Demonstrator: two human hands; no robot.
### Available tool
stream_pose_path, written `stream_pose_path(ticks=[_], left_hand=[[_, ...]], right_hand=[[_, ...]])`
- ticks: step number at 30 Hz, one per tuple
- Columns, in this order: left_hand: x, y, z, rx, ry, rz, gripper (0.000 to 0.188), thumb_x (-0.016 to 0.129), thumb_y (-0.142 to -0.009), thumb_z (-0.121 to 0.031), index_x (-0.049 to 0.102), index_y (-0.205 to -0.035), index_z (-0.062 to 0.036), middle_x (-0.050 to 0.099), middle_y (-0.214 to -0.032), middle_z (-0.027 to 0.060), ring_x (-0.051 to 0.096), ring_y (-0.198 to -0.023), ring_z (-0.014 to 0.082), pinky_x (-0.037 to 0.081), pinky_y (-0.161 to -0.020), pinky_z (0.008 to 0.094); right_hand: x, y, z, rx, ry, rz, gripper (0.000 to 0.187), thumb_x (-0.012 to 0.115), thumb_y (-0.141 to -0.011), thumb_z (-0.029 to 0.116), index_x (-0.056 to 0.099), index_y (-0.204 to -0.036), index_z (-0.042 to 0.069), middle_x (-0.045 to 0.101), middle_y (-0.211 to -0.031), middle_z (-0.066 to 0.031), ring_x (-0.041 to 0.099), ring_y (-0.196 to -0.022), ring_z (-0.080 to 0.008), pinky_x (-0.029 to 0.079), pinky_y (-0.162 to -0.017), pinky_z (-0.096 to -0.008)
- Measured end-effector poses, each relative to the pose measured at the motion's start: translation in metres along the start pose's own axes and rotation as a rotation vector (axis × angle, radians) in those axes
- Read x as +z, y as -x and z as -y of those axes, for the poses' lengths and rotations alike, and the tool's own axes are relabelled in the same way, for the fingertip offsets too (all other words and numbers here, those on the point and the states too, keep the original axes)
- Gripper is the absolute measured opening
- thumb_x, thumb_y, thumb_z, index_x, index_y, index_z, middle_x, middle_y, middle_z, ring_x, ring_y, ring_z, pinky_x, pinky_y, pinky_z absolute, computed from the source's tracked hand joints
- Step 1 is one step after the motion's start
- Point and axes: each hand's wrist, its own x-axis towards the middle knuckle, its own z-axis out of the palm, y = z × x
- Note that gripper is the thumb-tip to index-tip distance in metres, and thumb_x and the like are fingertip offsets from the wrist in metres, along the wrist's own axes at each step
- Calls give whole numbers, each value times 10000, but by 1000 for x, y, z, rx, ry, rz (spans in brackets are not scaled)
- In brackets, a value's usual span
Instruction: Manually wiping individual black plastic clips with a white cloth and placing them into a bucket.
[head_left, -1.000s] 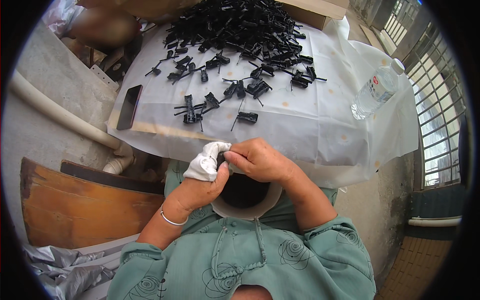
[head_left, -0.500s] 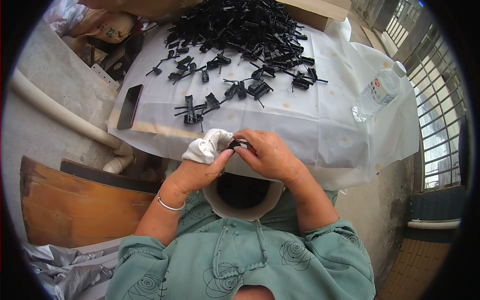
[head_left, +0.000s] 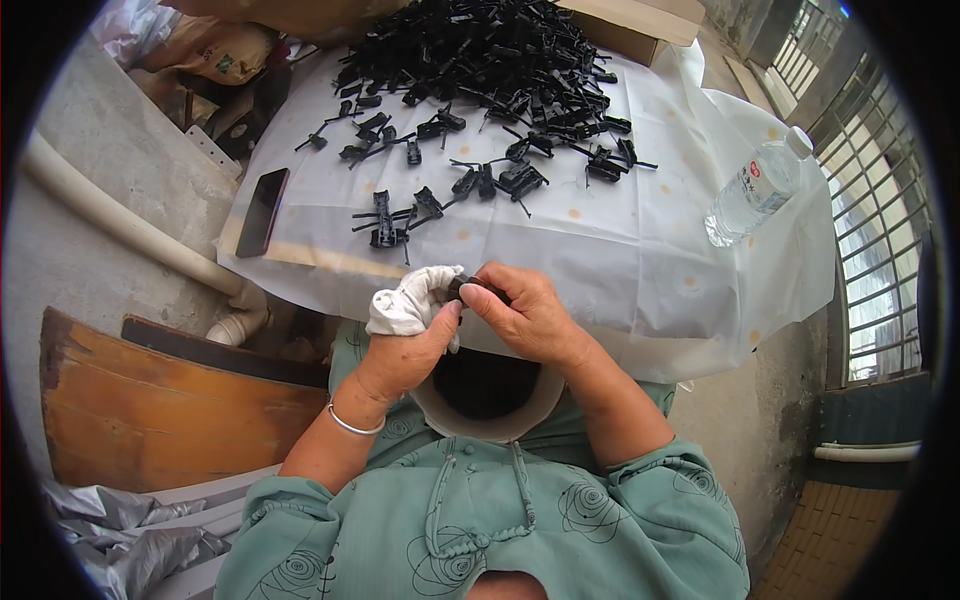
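Between my two hands is a small black plastic part [head_left: 466, 287], mostly covered by fingers. My left hand [head_left: 412, 325], its fingers wrapped in a white cloth or glove with the thumb bare, closes on the part from the left. The bare fingers of my right hand [head_left: 525, 312] pinch it from the right. Right below them, a pale bucket [head_left: 545, 398] with a dark inside stands between my legs. Beyond my hands, several loose black plastic parts [head_left: 385, 225] lie on the table, and a large heap of them [head_left: 480, 60] fills its far side.
A pale plastic sheet covers the table [head_left: 600, 255]. At its left edge lies a dark phone [head_left: 262, 213]; at the right stands a tilted clear water bottle [head_left: 755, 190]. A cardboard box [head_left: 625, 30] sits at the back. Wooden boards [head_left: 170, 410] and a pipe [head_left: 130, 225] are at the left.
The black part has turned and shows more between my fingers. My left hand has shifted slightly, and my right fingers have changed their hold on it.
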Motion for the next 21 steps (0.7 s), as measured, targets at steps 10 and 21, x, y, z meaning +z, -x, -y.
stream_pose_path(ticks=[10, 21], left_hand=[[3, -2, 5, 445, -742, -187, 283, 565, -820, -23, 541, -1096, 30, 589, -955, 99, 569, -867, 151, 471, -781, 276], [-3, -2, -6, 25, 131, -127, 329, 444, -910, -48, 379, -1232, -59, 541, -846, 21, 426, -590, 41, 378, -529, 173]], right_hand=[[15, 2, -9, -87, 186, 35, 237, 498, -898, 156, 518, -739, -19, 512, -616, -165, 454, -519, -248, 394, -521, -346], [-10, 0, -10, -188, 364, 217, 123, 604, -821, 123, 619, -866, 10, 576, -683, -120, 538, -579, -223, 440, -561, -305]])
